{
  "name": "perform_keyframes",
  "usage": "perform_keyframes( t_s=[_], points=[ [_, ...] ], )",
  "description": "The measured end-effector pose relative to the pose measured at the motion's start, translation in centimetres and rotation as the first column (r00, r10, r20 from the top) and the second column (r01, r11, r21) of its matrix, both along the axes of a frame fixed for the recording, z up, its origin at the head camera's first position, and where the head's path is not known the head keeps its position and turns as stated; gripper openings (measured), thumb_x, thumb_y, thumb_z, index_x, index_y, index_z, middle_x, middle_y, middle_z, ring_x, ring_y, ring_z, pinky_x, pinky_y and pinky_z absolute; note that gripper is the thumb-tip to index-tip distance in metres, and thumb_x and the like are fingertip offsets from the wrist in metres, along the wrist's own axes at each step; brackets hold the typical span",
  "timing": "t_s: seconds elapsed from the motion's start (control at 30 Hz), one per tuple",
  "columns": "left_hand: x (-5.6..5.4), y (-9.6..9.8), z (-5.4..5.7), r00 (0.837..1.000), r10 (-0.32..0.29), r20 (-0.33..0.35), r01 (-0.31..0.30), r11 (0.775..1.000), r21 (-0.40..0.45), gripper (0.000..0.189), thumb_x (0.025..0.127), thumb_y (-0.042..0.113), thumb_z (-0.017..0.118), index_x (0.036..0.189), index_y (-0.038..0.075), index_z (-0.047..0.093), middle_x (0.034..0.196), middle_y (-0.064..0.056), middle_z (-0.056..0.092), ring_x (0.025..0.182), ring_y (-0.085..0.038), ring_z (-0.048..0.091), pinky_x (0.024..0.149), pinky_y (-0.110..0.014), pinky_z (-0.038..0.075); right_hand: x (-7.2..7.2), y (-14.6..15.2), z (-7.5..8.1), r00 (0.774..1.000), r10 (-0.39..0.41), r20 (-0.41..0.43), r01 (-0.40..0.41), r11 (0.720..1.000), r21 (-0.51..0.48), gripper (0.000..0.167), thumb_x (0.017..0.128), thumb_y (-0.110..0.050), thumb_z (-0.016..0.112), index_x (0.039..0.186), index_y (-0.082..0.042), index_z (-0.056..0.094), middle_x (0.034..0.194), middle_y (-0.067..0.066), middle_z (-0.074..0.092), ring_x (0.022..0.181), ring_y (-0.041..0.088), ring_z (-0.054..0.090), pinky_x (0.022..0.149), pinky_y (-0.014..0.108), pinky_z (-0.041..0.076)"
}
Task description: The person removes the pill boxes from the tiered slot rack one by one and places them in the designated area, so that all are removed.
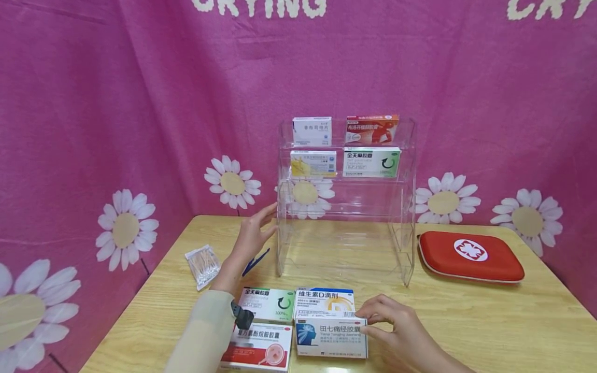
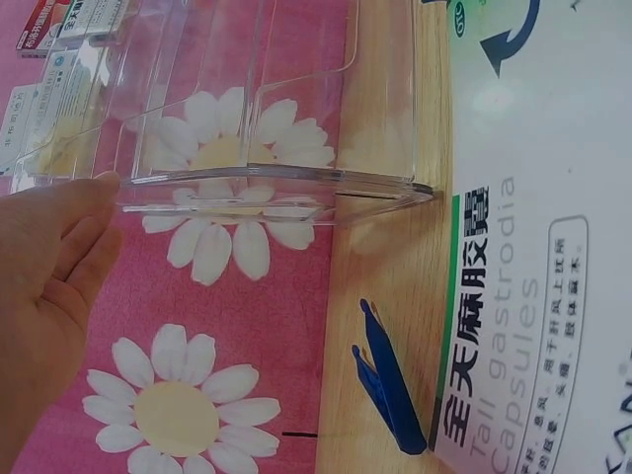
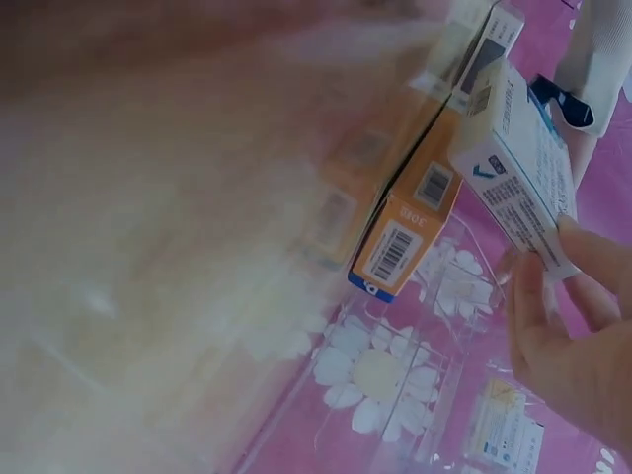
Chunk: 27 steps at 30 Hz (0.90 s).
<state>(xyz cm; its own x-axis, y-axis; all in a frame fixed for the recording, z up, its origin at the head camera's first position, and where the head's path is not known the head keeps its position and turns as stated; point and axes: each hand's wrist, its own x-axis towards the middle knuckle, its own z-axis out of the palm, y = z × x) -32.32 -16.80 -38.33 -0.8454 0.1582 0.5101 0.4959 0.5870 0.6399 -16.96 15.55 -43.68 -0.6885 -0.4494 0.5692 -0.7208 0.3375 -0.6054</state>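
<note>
My right hand (image 1: 396, 324) pinches the right end of a white and blue medicine box (image 1: 331, 339) with a blue head picture. In the right wrist view, this held box (image 3: 523, 163) is tilted, fingers and thumb at its end. Just behind it lies a vitamin D drops box (image 1: 324, 300), whose orange side (image 3: 400, 237) shows in that view. My left hand (image 1: 254, 230) touches the left side of a clear tiered display rack (image 1: 345, 204); the left wrist view shows fingertips (image 2: 107, 186) against the rack's edge.
Two boxes, green-white (image 1: 266, 305) and red-white (image 1: 261, 347), lie left of the held box. The upper tiers bear several boxes, including a red one (image 1: 371, 129). A cotton swab packet (image 1: 203, 265) and blue tweezers (image 2: 390, 385) lie left; a red first-aid case (image 1: 471, 256) lies right.
</note>
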Motion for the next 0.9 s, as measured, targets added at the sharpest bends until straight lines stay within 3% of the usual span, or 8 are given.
perform_keyframes(
  t_s=[0.17,0.4,0.57,0.8,0.9],
  points=[
    [0.05,-0.05,0.14,1.0,0.005,0.005,-0.005,1.0,-0.004,0.057,0.086,-0.004,0.069,0.14,0.004,0.052,0.134,-0.018,0.062,0.118,-0.032,0.064,0.1,-0.039,0.056,0.34,0.27,0.21,0.972,0.069,0.224,-0.073,0.997,0.006,0.014,0.087,-0.005,0.071,0.099,-0.012,0.07,0.097,0.007,0.067,0.087,0.0,0.064,0.074,0.023,0.063],
    [-0.05,-0.1,0.05,1.0,-0.004,0.006,0.004,1.0,-0.004,0.056,0.087,-0.002,0.068,0.141,0.004,0.051,0.132,-0.017,0.063,0.119,-0.031,0.064,0.101,-0.038,0.055,-0.01,-0.03,-0.66,0.972,0.079,0.219,-0.084,0.996,0.015,0.012,0.083,-0.001,0.073,0.095,-0.004,0.071,0.09,0.012,0.068,0.083,0.0,0.065,0.067,0.021,0.063],
    [-0.07,-0.06,-0.07,1.0,0.002,0.015,-0.002,1.0,-0.006,0.058,0.087,-0.003,0.068,0.141,0.005,0.051,0.133,-0.016,0.063,0.12,-0.03,0.064,0.101,-0.037,0.055,-0.3,-0.16,-0.74,0.968,0.062,0.243,-0.089,0.991,0.102,0.012,0.082,-0.003,0.074,0.094,-0.002,0.071,0.087,0.011,0.068,0.078,0.001,0.063,0.064,0.019,0.061],
    [-0.02,-0.07,0.0,1.0,-0.004,0.007,0.004,1.0,-0.005,0.057,0.087,-0.003,0.069,0.14,0.004,0.051,0.132,-0.018,0.063,0.118,-0.031,0.064,0.1,-0.038,0.055,-0.55,-0.36,-0.13,0.929,0.003,0.371,-0.106,0.961,0.257,0.019,0.086,-0.014,0.073,0.1,-0.001,0.071,0.088,0.004,0.07,0.078,-0.004,0.057,0.067,0.017,0.059],
    [0.03,-0.09,0.02,1.0,-0.003,0.01,0.003,1.0,-0.005,0.057,0.087,-0.003,0.069,0.14,0.004,0.051,0.132,-0.018,0.063,0.118,-0.031,0.064,0.1,-0.038,0.055,-0.56,-0.5,-0.1,0.935,-0.018,0.355,-0.1,0.945,0.311,0.02,0.086,-0.014,0.073,0.1,-0.001,0.071,0.086,0.001,0.069,0.076,-0.004,0.057,0.065,0.016,0.058]
  ],
)
